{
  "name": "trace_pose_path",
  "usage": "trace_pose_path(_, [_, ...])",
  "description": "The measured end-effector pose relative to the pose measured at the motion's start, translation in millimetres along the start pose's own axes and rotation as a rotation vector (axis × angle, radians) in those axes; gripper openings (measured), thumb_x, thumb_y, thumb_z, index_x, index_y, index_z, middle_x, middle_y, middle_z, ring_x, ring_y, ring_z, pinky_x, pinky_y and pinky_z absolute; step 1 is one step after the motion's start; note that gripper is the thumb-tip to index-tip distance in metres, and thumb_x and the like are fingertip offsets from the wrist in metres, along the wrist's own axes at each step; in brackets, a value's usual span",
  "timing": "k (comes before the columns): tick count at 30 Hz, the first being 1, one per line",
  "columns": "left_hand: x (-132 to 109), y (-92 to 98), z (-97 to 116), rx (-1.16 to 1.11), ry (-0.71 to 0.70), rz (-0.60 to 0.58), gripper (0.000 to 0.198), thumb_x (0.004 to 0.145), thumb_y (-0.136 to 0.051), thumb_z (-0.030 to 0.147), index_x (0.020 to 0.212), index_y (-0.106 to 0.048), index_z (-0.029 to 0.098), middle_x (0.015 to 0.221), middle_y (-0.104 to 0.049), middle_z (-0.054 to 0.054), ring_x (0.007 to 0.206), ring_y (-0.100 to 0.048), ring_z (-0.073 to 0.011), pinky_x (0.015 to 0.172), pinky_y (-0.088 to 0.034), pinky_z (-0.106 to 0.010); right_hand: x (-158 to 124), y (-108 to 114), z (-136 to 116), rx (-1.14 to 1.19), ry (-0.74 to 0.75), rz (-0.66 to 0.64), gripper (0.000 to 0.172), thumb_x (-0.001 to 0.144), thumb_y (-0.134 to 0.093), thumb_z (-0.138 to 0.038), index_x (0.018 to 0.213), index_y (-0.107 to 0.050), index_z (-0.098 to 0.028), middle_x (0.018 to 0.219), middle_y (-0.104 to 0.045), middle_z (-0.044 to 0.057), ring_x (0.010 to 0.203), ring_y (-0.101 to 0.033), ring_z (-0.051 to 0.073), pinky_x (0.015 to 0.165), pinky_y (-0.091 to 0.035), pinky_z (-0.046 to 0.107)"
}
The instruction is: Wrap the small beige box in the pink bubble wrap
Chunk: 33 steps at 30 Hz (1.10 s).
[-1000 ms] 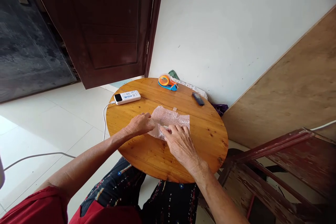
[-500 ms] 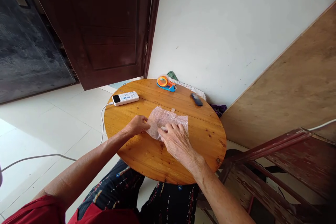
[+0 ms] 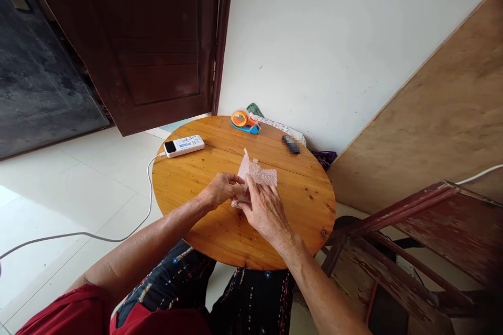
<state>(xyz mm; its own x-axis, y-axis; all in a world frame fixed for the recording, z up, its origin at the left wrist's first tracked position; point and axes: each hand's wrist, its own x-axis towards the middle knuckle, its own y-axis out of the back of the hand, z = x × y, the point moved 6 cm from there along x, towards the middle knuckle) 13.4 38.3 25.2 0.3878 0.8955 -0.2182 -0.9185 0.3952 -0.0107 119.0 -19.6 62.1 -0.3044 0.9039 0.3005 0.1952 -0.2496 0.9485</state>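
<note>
A sheet of pinkish, see-through bubble wrap (image 3: 264,174) lies on the round wooden table (image 3: 212,230), its left side lifted and folded inward. My left hand (image 3: 225,188) pinches that raised left edge. Over the near part of the wrap is my right hand (image 3: 267,209), its fingers curled down onto the bubble wrap. Whatever lies under the right fingers is mostly hidden. A small clear tab (image 3: 255,160) sticks out at the wrap's far edge.
An orange and blue tape dispenser (image 3: 245,121) stands at the table's far edge. A white power bank (image 3: 184,146) with a cable sits at the left. A dark blurred object (image 3: 291,144) lies at the far right. A wooden chair (image 3: 393,251) stands right of the table.
My left hand has moved right, toward my right hand, folding the left side of the bubble wrap up and inward. My right hand stays over the wrap. The view has shifted slightly.
</note>
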Motion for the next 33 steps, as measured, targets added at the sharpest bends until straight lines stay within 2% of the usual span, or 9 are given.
trace_pose_path(4, [-3.9,-7.1,13.0,0.275,-0.017,-0.152,0.024,0.07,-0.058,0.02,0.09,-0.067,0.01,0.068,-0.063,0.001,0.059,-0.054,-0.0104,0.057,-0.042,-0.022,-6.7,9.7,6.0,0.19,0.054,-0.003,0.065,0.084,-0.067,-0.023,0.143,-0.04,-0.018,0.116,-0.071,0.012,0.106,-0.064,0.028,0.096,-0.041,0.044])
trace_pose_path(7, [-4.8,-7.2,20.0,0.545,-0.027,-0.138,0.036,0.07,-0.057,0.018,0.103,-0.068,0.009,0.07,-0.062,0.002,0.062,-0.054,-0.0119,0.056,-0.039,-0.022,-20.0,20.8,28.0,0.309,0.028,0.07,0.058,0.085,-0.062,-0.026,0.141,-0.045,-0.021,0.131,-0.064,0.012,0.118,-0.059,0.027,0.101,-0.042,0.045])
trace_pose_path(11, [-5.2,-15.7,27.5,0.872,-0.122,-0.07,0.019,0.073,-0.056,0.016,0.084,-0.07,0.01,0.062,-0.057,0.002,0.059,-0.049,-0.0113,0.054,-0.031,-0.023,-49.1,19.1,80.7,0.386,-0.363,0.186,0.054,0.083,-0.059,-0.039,0.133,-0.052,-0.019,0.123,-0.065,0.014,0.105,-0.064,0.028,0.088,-0.05,0.044])
trace_pose_path(15, [-8.3,-25.0,31.7,1.064,-0.201,-0.03,0.014,0.075,-0.055,0.015,0.07,-0.067,0.014,0.063,-0.061,-0.002,0.061,-0.051,-0.0133,0.056,-0.029,-0.026,-68.1,-2.2,100.1,0.502,-0.659,0.025,0.074,0.077,-0.062,-0.054,0.139,-0.046,-0.017,0.113,-0.069,0.013,0.084,-0.068,0.024,0.077,-0.051,0.04])
trace_pose_path(17, [-9.2,-26.9,32.8,1.106,-0.206,-0.027,0.015,0.076,-0.054,0.016,0.072,-0.068,0.015,0.069,-0.065,-0.005,0.064,-0.055,-0.015,0.059,-0.033,-0.026,-65.4,-8.5,95.8,0.544,-0.689,-0.042,0.079,0.079,-0.061,-0.058,0.143,-0.042,-0.016,0.102,-0.072,0.011,0.081,-0.069,0.025,0.076,-0.049,0.038])
trace_pose_path(20, [-7.9,-28.0,34.9,1.145,-0.205,-0.035,0.017,0.077,-0.053,0.017,0.073,-0.069,0.015,0.073,-0.068,-0.007,0.068,-0.059,-0.0172,0.062,-0.038,-0.026,-52.9,-12.6,89.9,0.48,-0.7,-0.046,0.084,0.077,-0.062,-0.06,0.144,-0.041,-0.015,0.09,-0.072,0.008,0.085,-0.068,0.028,0.075,-0.047,0.039])
trace_pose_path(23, [-4.5,-26.7,37.4,1.124,-0.191,-0.069,0.013,0.076,-0.056,0.02,0.069,-0.066,0.015,0.068,-0.066,-0.005,0.067,-0.061,-0.0183,0.06,-0.04,-0.026,-41.8,-20.8,88.9,0.46,-0.724,0.019,0.085,0.073,-0.067,-0.057,0.143,-0.044,-0.013,0.089,-0.072,0.01,0.087,-0.068,0.03,0.074,-0.047,0.039])
trace_pose_path(28, [-1.3,-23.4,33.5,0.856,-0.037,-0.231,0.014,0.073,-0.051,0.011,0.061,-0.056,0.016,0.05,-0.05,0.003,0.052,-0.06,-0.0147,0.049,-0.038,-0.021,-34.9,-33.8,80.7,0.737,-0.669,0.193,0.078,0.072,-0.066,-0.043,0.142,-0.043,-0.015,0.095,-0.074,0.009,0.081,-0.069,0.025,0.073,-0.051,0.035])
trace_pose_path(33, [-1.1,-23.2,35.2,0.883,-0.081,-0.143,0.013,0.074,-0.059,0.019,0.062,-0.059,0.015,0.047,-0.047,0.004,0.048,-0.055,-0.0127,0.048,-0.034,-0.021,-31.5,-28.0,70.3,0.804,-0.664,0.266,0.072,0.071,-0.066,-0.04,0.137,-0.049,-0.016,0.092,-0.075,0.008,0.076,-0.068,0.023,0.07,-0.052,0.035])
